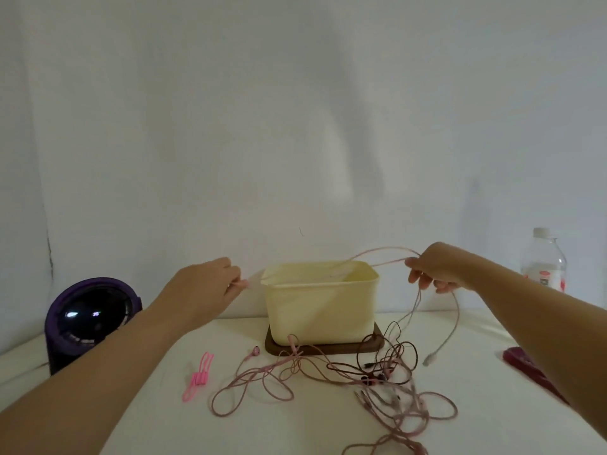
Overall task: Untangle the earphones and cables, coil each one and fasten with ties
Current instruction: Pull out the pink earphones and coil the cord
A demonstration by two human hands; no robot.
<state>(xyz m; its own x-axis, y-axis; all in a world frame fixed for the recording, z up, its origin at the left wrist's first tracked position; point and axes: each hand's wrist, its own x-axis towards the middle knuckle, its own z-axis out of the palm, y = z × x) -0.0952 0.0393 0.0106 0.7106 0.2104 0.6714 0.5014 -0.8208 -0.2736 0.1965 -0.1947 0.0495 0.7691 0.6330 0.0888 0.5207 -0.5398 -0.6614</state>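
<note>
A pale pink cable [381,251] is stretched in the air above the cream box [322,310]. My left hand [210,284] pinches its left end at about box-rim height. My right hand [437,267] grips it on the right, and from there two strands hang down; one ends in a whitish plug [430,357] near the table. On the white table [138,405] lies a tangle of pink earphone cords [262,379] and dark brown cords [387,353]. Bright pink ties [198,376] lie left of the tangle.
The box stands on a dark brown lid or tray [374,343] at the back. A purple round device [92,320] sits at the far left. A clear plastic bottle [543,261] stands at the right, with a dark red object [525,366] at the table's right edge.
</note>
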